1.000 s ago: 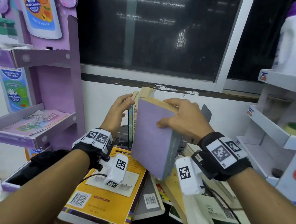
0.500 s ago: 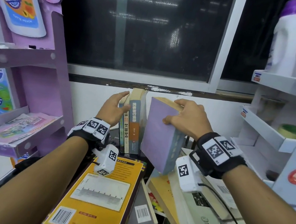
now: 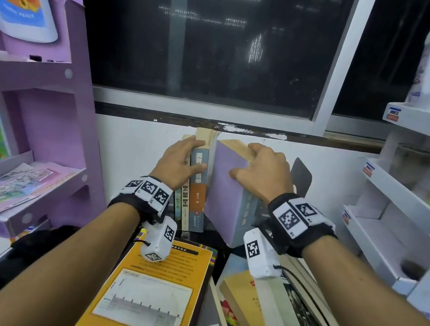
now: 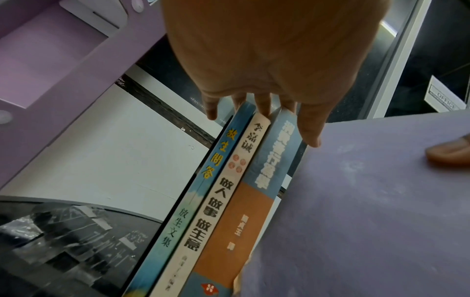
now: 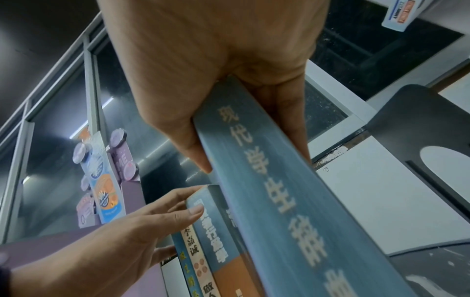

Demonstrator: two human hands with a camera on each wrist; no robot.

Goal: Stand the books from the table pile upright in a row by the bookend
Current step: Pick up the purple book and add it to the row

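Three books [image 3: 193,187] stand upright, spines toward the near side, against the white wall under the dark window [image 3: 211,36]. The left hand [image 3: 178,160] rests on their tops, fingers nearly straight and laid over the upper edges, thumb lying along the tall blue-and-orange spine [image 4: 251,203]; it steadies rather than clasps. Just to the right, the right hand [image 3: 259,171] grasps a thick book with a lavender cover [image 3: 224,197] by its top, fingers curled over the page edge, thumb pressed on the cover. This book leans slightly, its top touching or nearly touching the standing row, its lower end farther right; whether its foot rests on the table cannot be told. A dark bookend [image 3: 300,178] stands right of it, close behind the right hand. On the near side lies the pile: a yellow-covered book [image 3: 158,292] flat at centre, more books [image 3: 278,316] heaped to the right. A purple display rack [image 3: 58,120] stands left, white shelves [image 3: 406,193] right.
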